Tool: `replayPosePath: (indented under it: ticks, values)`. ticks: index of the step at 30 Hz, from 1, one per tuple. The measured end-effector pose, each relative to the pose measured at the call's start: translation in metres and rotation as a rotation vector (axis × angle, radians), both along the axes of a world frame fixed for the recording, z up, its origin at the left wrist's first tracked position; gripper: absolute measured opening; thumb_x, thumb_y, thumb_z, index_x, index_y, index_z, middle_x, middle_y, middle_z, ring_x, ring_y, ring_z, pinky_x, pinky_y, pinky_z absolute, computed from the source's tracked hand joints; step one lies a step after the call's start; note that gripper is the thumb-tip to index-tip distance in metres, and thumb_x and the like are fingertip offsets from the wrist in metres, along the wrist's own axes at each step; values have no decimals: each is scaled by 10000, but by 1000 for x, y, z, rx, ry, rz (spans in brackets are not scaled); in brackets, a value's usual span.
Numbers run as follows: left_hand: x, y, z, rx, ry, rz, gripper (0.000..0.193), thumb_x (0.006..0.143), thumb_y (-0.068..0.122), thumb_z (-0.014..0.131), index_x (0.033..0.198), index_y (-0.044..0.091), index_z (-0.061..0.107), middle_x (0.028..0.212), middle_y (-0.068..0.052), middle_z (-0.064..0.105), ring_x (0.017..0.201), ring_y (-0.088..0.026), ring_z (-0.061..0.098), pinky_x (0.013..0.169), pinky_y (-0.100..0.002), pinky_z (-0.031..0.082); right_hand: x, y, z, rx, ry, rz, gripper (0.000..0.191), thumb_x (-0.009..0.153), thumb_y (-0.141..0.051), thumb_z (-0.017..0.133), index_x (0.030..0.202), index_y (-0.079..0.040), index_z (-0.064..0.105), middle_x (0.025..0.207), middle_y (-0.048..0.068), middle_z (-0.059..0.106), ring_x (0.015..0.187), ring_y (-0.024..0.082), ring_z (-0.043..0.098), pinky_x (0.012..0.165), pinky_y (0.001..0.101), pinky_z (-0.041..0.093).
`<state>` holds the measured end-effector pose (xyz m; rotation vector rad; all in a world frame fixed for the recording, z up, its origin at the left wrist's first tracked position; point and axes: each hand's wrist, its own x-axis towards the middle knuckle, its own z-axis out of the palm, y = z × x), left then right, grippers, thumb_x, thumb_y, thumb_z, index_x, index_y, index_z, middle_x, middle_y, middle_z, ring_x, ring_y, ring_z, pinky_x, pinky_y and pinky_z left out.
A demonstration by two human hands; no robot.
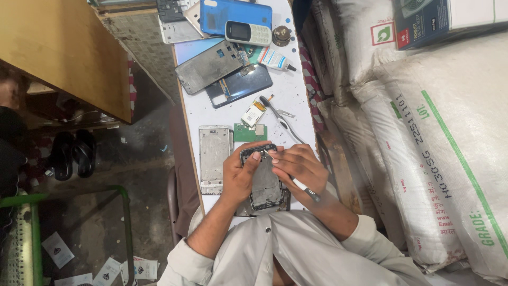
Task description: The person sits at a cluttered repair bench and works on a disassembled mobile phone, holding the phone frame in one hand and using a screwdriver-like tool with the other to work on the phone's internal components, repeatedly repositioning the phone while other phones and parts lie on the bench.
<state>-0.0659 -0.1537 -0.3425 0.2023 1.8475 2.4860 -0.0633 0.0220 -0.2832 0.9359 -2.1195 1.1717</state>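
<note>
The left hand (239, 173) is gripping the opened phone (263, 182) with fingers clamped, while the right hand (300, 167), fingers pinched on a tool (307, 189), is working at the phone's top edge.

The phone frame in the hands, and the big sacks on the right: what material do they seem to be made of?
The opened phone frame, held by the left hand, looks like dull grey metal with a dark plastic rim; its surface is matte and scuffed. The tool in the right hand seems metal at its tip, though this is hard to tell. The sacks look like woven plastic: white, printed, creased, with a slight sheen.
</note>
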Motion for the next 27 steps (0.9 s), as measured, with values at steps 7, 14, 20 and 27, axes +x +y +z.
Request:
replayPosePath:
  ticks: [7,14,20,27]
  values:
    - [2,2,-2,-43,26,13,315,1050,217,582,1241,-8,693,1105,-90,761,1013,-126,683,927,-274,538,1,-1,-3,23,28,-35,274,856,14,808,1091,-19,671,1163,137,731,980,270,723,897,402,524]
    - [2,1,2,-46,-9,1,323,1047,223,580,1238,-9,698,1099,-95,759,1002,-130,679,910,-283,540,6,3,-5,-86,-91,-1,248,916,-131,750,1114,1,678,1189,135,733,957,259,713,932,415,530]
    - [2,0,6,23,-35,-20,337,1055,228,564,1245,-27,676,1123,-109,768,1037,-147,691,949,-302,542,5,7,-7,-78,-106,27,212,941,-166,752,1080,-22,681,1166,113,743,956,250,717,922,399,540]
    - [2,-1,4,-1,20,-19,328,1054,223,570,1248,-19,677,1126,-107,767,1047,-146,696,965,-297,539,5,6,-9,-44,-57,-17,214,929,-151,765,1089,-39,680,1160,103,744,956,242,719,931,414,518]
